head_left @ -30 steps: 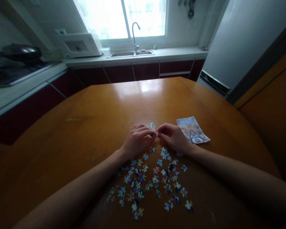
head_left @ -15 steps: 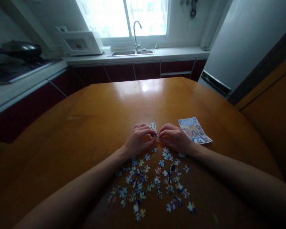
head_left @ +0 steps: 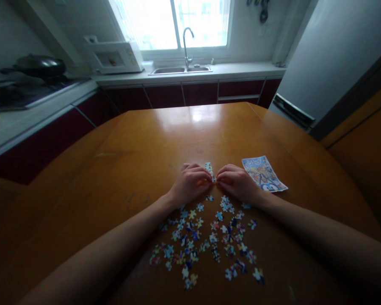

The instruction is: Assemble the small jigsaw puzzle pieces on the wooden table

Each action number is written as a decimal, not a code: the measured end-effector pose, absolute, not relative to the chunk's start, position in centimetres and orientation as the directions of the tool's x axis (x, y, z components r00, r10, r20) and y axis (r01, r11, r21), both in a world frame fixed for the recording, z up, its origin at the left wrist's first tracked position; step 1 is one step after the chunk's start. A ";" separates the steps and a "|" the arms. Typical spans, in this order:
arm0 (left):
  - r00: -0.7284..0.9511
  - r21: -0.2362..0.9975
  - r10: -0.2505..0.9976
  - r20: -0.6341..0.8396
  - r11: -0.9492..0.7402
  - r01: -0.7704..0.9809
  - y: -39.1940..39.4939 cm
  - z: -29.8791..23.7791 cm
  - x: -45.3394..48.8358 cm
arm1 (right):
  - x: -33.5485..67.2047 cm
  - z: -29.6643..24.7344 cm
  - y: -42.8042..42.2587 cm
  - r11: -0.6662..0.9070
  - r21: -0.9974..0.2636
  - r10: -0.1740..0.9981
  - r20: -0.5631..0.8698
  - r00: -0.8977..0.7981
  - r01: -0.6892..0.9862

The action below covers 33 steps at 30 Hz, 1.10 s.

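Observation:
A narrow strip of joined jigsaw pieces [head_left: 208,167] lies on the table between my two hands. My left hand [head_left: 190,183] is closed, thumb and fingertips pinching at the strip's near end from the left. From the right, my right hand [head_left: 236,181] pinches at the same end, its fingertips almost meeting the left ones. Which single piece sits under the fingertips is hidden. Many loose jigsaw pieces [head_left: 189,241] are scattered between my forearms, with a small cluster [head_left: 226,204] just below my right hand.
A printed picture sheet [head_left: 264,173] lies right of my right hand on the wooden table [head_left: 165,140]. Beyond the table's far edge are a sink [head_left: 168,70], a microwave [head_left: 114,57] and, to the left, a pan on the stove [head_left: 38,65]. A fridge [head_left: 330,59] stands at right.
The whole view has shifted slightly, so everything appears a little further right. Both hands stay at the strip's near end, and the fingers of my left hand have closed a little more.

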<state>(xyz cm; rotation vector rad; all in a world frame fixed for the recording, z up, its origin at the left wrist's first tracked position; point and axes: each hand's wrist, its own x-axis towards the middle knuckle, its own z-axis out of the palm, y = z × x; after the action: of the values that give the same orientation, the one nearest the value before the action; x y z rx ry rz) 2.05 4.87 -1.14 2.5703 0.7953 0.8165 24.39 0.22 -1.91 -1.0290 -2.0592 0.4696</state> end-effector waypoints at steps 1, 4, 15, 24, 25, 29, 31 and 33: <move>0.681 0.456 0.598 0.423 -0.790 0.410 4.9 -1.2 2.0 | 24.4 -1.9 0.2 0.601 -0.611 0.799 0.468 -0.376 0.516; 0.681 0.458 0.602 0.416 -0.786 0.415 4.9 -1.1 2.1 | 24.3 -2.0 0.3 0.601 -0.605 0.799 0.453 -0.396 0.521; 0.618 0.502 0.653 0.438 -0.748 0.434 5.1 -1.1 2.4 | 24.3 -2.2 0.5 0.631 -0.576 0.776 0.440 -0.452 0.520; 0.671 0.511 0.613 0.417 -0.769 0.385 5.5 -1.5 2.3 | 24.2 -2.5 0.6 0.648 -0.553 0.761 0.445 -0.471 0.524; 0.672 0.512 0.612 0.417 -0.769 0.383 5.5 -1.6 2.3 | 24.2 -2.5 0.6 0.651 -0.546 0.759 0.446 -0.474 0.527; 0.664 0.521 0.628 0.405 -0.756 0.397 5.5 -1.5 2.4 | 24.1 -2.4 0.6 0.655 -0.535 0.756 0.450 -0.476 0.534; 0.663 0.527 0.632 0.402 -0.752 0.397 5.4 -1.5 2.4 | 24.1 -2.4 0.6 0.654 -0.536 0.757 0.448 -0.476 0.535; 0.666 0.526 0.626 0.405 -0.756 0.390 5.4 -1.4 2.4 | 24.0 -2.3 0.5 0.656 -0.536 0.755 0.448 -0.479 0.532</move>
<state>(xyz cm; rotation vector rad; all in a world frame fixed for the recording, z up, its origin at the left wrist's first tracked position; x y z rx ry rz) 2.44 5.42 -1.44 2.4858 0.7968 0.8162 24.04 0.54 -2.34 -0.9924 -2.1975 0.4268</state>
